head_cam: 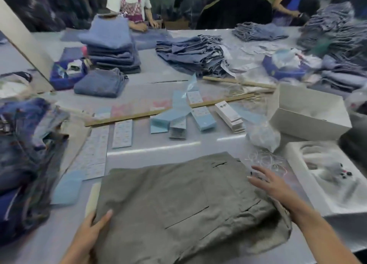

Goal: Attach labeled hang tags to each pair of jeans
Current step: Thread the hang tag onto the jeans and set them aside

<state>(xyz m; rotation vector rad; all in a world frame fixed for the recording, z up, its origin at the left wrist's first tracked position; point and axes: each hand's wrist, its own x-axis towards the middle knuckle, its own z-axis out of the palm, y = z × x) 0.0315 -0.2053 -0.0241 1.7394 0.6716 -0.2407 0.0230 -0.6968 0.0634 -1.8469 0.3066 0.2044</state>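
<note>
Two hands work on one folded pair of grey-green jeans (pixel 178 204), which lies on the grey table (pixel 158 146) at the near edge. The left hand (pixel 93 230) grips the jeans' near left edge, thumb on top of the cloth and the fingers tucked under; its forearm enters from the bottom of the view. The right hand (pixel 272 184) lies flat on the jeans' far right corner, fingers straight and spread, holding nothing, its arm running back to the lower right.

Just beyond that right corner lies a tangle of thin strings (pixel 264 158), and beside it a clear plastic bag (pixel 262 134). To the right of the jeans stand two white boxes (pixel 309 113), one nearer than the other. Beyond the jeans lie several piles of light blue hang tags (pixel 202 118), one stack of white tags (pixel 230 115) and a wooden stick (pixel 127 117). Left of the jeans are sheets of labels (pixel 122 133) and a heap of dark blue jeans (pixel 25 154). Farther back sit several stacks of blue jeans (pixel 113 45), blurred.
</note>
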